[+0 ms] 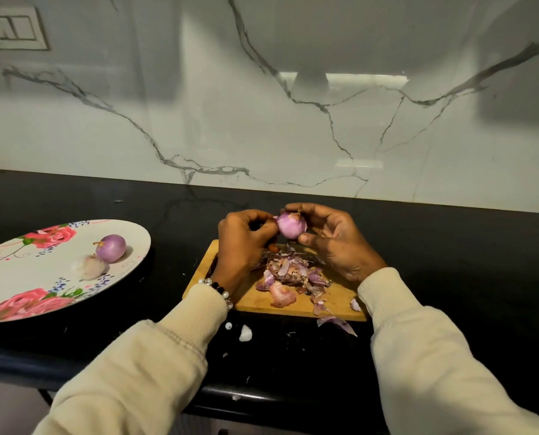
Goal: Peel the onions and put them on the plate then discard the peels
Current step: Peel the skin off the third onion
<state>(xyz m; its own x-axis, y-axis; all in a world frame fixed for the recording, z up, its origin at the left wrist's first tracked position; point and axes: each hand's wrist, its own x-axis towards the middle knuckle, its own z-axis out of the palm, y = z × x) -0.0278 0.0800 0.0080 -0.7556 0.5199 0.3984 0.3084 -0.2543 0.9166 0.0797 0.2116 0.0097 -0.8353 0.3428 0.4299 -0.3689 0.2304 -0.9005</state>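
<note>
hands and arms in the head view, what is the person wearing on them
Both arms are in long cream sleeves with ribbed cuffs that end at the wrists. The left hand has a beaded bracelet at the wrist, mixing white pearl-like beads with dark ones. The right hand is bare, with no bracelet or ring visible. Neither hand wears a glove.

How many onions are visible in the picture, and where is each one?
3. Two lie on the plate: a purple onion and a paler onion touching it. A third onion is held between the left hand and right hand. The peels might hide more.
</note>
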